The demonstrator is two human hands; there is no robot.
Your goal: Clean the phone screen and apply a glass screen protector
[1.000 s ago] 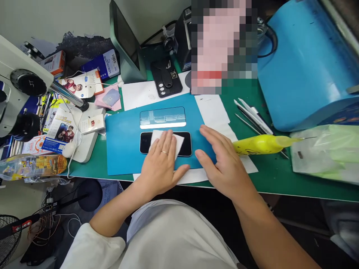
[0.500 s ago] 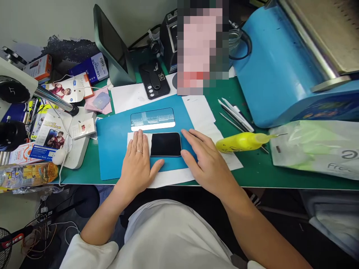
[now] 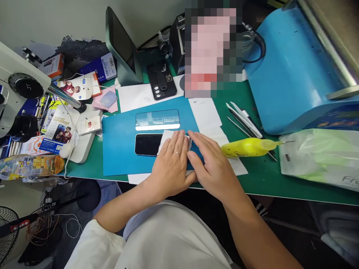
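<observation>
A black-screened phone (image 3: 147, 145) lies face up on the blue mat (image 3: 119, 160). My left hand (image 3: 172, 162) lies flat over its right half, fingers stretched out, pressing a folded white tissue (image 3: 166, 136) against the glass. Close beside it, at the phone's right end, my right hand (image 3: 211, 158) rests with thumb and fingers apart and nothing between them. Just behind the phone is a clear screen protector (image 3: 157, 118) with a white strip along its near edge. The phone's right end is hidden under my left hand and the tissue.
Right of my hands lie a yellow squeeze bottle (image 3: 246, 147), tweezers and pen-like tools (image 3: 244, 121), and a plastic bag (image 3: 316, 157). A large blue machine (image 3: 286, 71) stands behind them. At left are a microscope (image 3: 30, 86) and a drink bottle (image 3: 30, 166). A black phone case (image 3: 161, 80) lies at the back.
My left hand has slid the tissue from the phone's left end to its right end, uncovering the left part of the screen. My right hand stays by the right end.
</observation>
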